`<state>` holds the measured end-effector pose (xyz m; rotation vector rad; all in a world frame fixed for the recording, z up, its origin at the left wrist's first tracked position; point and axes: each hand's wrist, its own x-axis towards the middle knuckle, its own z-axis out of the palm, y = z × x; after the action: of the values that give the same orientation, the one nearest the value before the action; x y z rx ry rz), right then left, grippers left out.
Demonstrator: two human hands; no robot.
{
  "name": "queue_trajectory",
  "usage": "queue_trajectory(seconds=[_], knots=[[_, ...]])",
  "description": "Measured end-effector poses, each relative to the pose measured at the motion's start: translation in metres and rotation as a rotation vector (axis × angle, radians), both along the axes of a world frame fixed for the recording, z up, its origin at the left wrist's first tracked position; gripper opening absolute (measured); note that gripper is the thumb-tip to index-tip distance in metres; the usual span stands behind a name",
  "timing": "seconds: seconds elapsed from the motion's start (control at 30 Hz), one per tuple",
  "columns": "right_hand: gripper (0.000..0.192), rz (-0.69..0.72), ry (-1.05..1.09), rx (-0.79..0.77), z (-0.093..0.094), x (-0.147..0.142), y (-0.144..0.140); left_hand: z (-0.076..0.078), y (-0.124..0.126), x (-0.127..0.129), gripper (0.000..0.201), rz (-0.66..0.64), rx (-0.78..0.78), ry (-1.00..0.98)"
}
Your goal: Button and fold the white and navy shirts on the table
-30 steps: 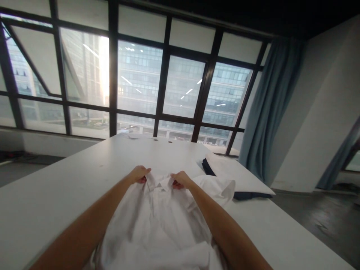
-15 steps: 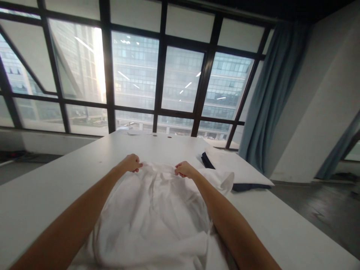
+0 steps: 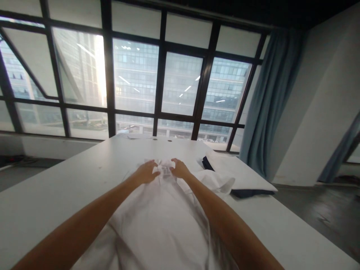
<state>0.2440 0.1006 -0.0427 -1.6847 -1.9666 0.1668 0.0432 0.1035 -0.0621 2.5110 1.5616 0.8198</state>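
Observation:
A white shirt [image 3: 163, 221] lies spread on the white table [image 3: 56, 195], its collar end pointing away from me. My left hand [image 3: 146, 172] presses flat on the fabric just left of the collar, where a small label shows. My right hand [image 3: 180, 169] rests flat on the fabric just right of the collar. Both forearms stretch over the shirt. The fingers of both hands lie spread on the cloth, and neither hand grips it. One sleeve [image 3: 222, 183] bunches out to the right.
A folded white and dark navy stack of garments [image 3: 239, 176] lies on the table to the right of the shirt. Large windows [image 3: 135, 78] run behind the table. A blue curtain [image 3: 270, 101] hangs at the right, with dark floor [image 3: 317, 217] below.
Both hands let go of the shirt's top edge, moved inward toward each other and farther away from me, and now lie flat beside the collar. The shirt is smoother.

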Motion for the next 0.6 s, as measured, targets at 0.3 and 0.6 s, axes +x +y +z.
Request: queue_trajectory(seconds=[0.3,0.6], knots=[[0.048,0.296,-0.35,-0.097,-0.046,-0.007,-0.052,-0.04,-0.034,-0.012,0.041,-0.285,-0.356,0.233],[0.055,0.113,-0.465,-0.207,-0.038,0.035,-0.026,-0.029,-0.012,-0.096,0.063,-0.151,-0.324,0.39]])
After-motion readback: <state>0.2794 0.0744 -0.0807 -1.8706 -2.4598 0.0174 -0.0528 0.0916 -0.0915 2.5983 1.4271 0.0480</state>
